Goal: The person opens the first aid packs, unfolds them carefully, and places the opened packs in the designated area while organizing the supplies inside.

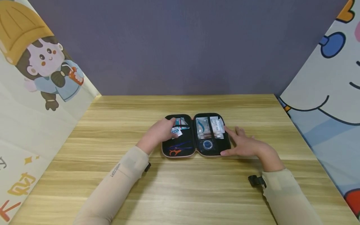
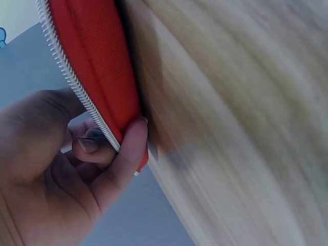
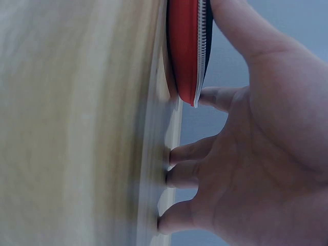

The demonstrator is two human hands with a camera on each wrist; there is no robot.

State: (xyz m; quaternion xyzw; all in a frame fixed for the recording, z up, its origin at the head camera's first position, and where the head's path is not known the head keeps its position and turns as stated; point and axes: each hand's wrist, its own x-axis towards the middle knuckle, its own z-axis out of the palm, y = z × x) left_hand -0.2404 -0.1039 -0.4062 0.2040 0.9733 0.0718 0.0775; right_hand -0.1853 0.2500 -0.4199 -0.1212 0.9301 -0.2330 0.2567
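An unzipped red-shelled case (image 1: 182, 144) with a black lining lies spread on the table, packed like a first-aid kit. Over its left half, my left hand (image 1: 159, 132) has its thumb and fingers at a small white packet (image 1: 176, 132) and appears to pinch it. In the left wrist view, one finger (image 2: 134, 137) lies along the case's red outer wall (image 2: 105, 56). My right hand (image 1: 247, 146) touches the right half's outer edge with thumb and index finger. Its other fingers (image 3: 185, 174) are spread, tips on the table.
Orange-handled scissors (image 1: 175, 152) lie in the left half, and a strap crosses a blue-and-white packet (image 1: 183, 122). Clear and white sachets (image 1: 216, 125) sit strapped in the right half above a round blue item (image 1: 207, 144). A grey wall rises behind the wooden table (image 1: 185, 190).
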